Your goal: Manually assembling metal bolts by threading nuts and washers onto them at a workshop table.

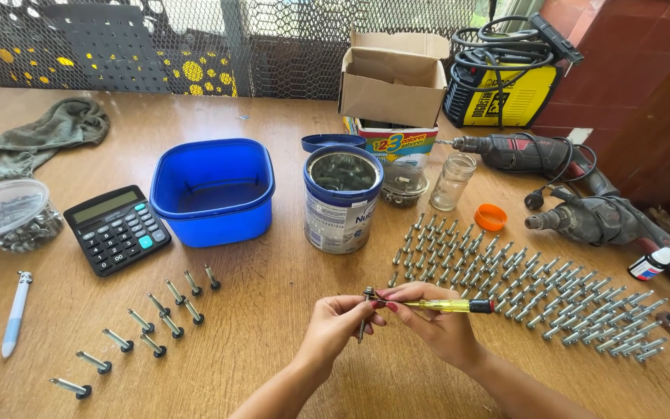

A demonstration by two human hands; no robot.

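My left hand (pixel 333 326) pinches a metal screw (pixel 364 320) that hangs point down near the table's front edge. My right hand (pixel 428 320) grips a yellow screwdriver (pixel 447 306) lying level, its tip at the screw's head. Just behind the hands, rows of several screws (pixel 505 283) cover the table to the right. To the left lie two loose rows of several screws with black washers (pixel 149 330).
A blue plastic tub (pixel 212 191) and an open tin can (pixel 342 199) stand behind. A calculator (pixel 117 228), a clear bowl of hardware (pixel 11 215), a pen (pixel 15 313) and a rag (pixel 44 133) are left. Two drills (pixel 575 194), a glass jar (pixel 453 181), an orange lid (pixel 490 217), a cardboard box (pixel 393 81) and a yellow welder (pixel 505 81) sit right.
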